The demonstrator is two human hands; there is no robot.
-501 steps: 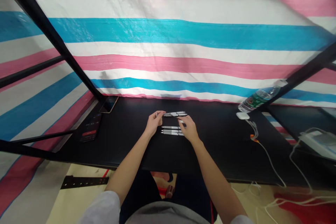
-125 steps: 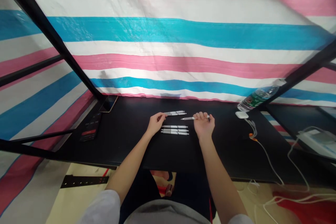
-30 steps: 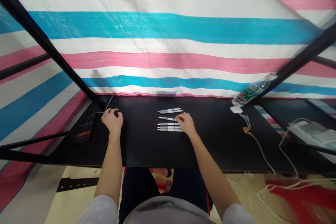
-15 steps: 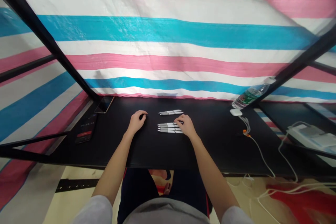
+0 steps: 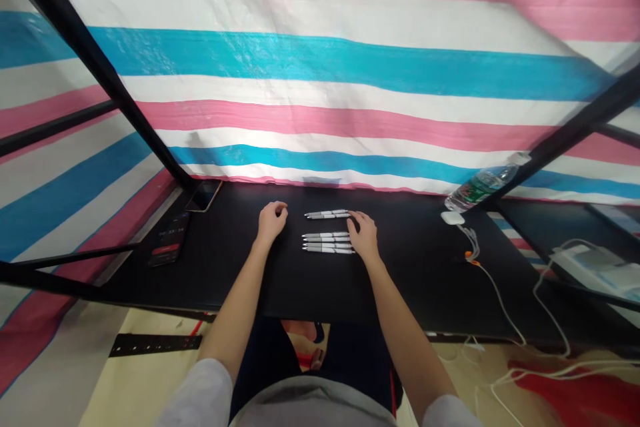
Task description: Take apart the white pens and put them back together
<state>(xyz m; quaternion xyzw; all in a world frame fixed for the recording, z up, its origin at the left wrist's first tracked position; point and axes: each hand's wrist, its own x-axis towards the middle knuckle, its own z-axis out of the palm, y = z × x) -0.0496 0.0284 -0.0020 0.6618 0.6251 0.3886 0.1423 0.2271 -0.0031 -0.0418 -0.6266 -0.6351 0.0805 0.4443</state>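
Two grey-and-white pens lie side by side on the black tabletop. Nearer to me is a row of several similar pens, all pointing left. My right hand is at the right ends of both groups, its fingertips close to or touching the ends of the upper pair. Its fingers are apart and I see nothing gripped. To the left of the pens, my left hand rests on the table with loosely curved fingers and nothing in it.
Two phones, one dark with a lit screen and one behind it, lie at the left. A water bottle leans at the back right. Beside it sit a white charger and cables. Black frame bars flank the table.
My right hand has left the top of the nearer pen row and moved slightly right and up to the farther pair. My left hand has shifted a little right and away from me.
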